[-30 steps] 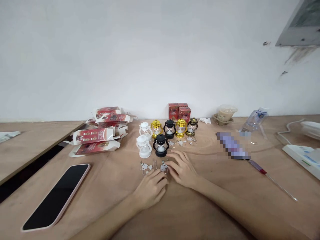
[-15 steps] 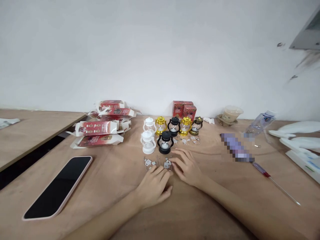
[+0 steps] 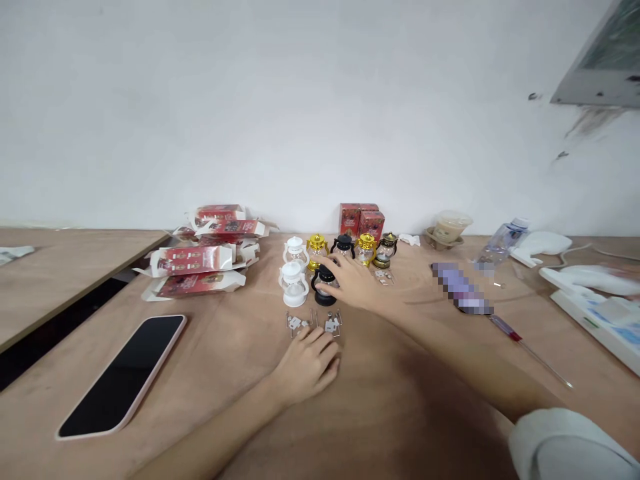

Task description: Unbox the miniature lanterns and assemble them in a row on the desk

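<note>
My right hand [image 3: 354, 283] is over the front black miniature lantern [image 3: 325, 300], its fingers spread across the lantern's upper part and right side. Whether the fingertips touch it I cannot tell. Left of it stands a white lantern [image 3: 294, 287], with another white lantern [image 3: 296, 251] behind. Palm down on the table, my left hand [image 3: 307, 370] rests with loosely bent fingers and nothing visible in them. Just beyond its fingertips lie small metal-and-white parts [image 3: 330, 326] and a similar cluster [image 3: 296, 323]. Gold lanterns [image 3: 366, 252], a black one [image 3: 343, 247] and a bronze one [image 3: 385, 253] line up behind.
Opened red boxes [image 3: 193, 260] are piled at left, above a phone [image 3: 123, 373]. Closed red boxes [image 3: 371, 223] stand by the wall. At right are a drink cup [image 3: 449, 228], a bottle [image 3: 503, 241], a screwdriver [image 3: 515, 337] and white equipment [image 3: 600, 323].
My right hand has moved forward from beside the small parts to the front black lantern. My left hand stays by the parts. The view has shifted slightly to the right.
</note>
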`<state>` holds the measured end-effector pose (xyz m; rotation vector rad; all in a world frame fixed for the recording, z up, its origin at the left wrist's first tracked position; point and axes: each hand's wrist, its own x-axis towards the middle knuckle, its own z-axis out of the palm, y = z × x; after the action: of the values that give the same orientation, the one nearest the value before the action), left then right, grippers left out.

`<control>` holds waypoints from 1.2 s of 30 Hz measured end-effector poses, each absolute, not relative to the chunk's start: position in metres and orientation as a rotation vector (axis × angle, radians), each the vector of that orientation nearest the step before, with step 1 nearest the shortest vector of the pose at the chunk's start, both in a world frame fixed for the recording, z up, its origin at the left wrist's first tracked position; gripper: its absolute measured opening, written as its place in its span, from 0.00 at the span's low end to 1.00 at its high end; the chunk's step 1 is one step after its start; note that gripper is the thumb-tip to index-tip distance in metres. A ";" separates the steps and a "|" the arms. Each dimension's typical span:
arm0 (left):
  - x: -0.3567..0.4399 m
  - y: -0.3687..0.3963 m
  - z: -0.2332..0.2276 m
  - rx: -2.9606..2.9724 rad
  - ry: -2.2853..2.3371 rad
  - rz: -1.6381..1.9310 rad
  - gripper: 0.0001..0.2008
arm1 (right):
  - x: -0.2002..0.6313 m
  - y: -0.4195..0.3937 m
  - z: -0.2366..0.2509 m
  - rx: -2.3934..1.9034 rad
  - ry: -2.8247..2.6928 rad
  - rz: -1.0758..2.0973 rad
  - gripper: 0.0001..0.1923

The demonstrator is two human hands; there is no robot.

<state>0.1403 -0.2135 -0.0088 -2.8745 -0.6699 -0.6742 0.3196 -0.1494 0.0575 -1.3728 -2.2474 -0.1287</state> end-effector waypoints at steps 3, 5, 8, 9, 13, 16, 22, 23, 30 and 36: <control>0.139 -0.213 -0.008 -2.823 -0.717 -0.710 0.09 | 0.324 -0.143 0.044 -1.374 -1.996 0.244 0.24; 0.138 -0.212 -0.007 -2.768 -0.769 -0.736 0.10 | 0.332 -0.144 0.026 -1.290 -1.657 0.402 0.24; 0.138 -0.209 -0.007 -2.710 -0.849 -0.749 0.15 | 0.345 -0.150 -0.001 -1.148 -1.119 0.588 0.21; 0.138 -0.208 -0.006 -2.699 -0.867 -0.745 0.16 | 0.349 -0.152 -0.008 -1.098 -0.963 0.681 0.20; 0.138 -0.206 -0.007 -2.626 -0.936 -0.752 0.13 | 0.359 -0.155 -0.022 -0.908 -0.547 1.033 0.19; 0.137 -0.203 -0.006 -2.549 -1.008 -0.740 0.11 | 0.361 -0.153 -0.022 -0.837 -0.426 1.090 0.16; 0.142 -0.179 0.008 -2.567 -1.046 -0.679 0.10 | 0.365 -0.151 -0.022 -0.761 -0.311 1.149 0.10; 0.144 -0.173 0.011 -2.603 -1.023 -0.643 0.09 | 0.366 -0.151 -0.023 -0.750 -0.298 1.148 0.09; 0.154 -0.149 0.020 -2.727 -0.834 -0.373 0.07 | 0.369 -0.150 -0.025 -0.708 -0.273 1.262 0.06; 0.157 -0.148 0.011 -2.770 -0.798 -0.284 0.07 | 0.371 -0.149 -0.020 -0.751 -0.259 1.421 0.04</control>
<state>0.1569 -0.1480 0.0113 -2.7699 -0.7978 -0.2835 0.3709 -0.1494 -0.0201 -0.7511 -0.2591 1.4212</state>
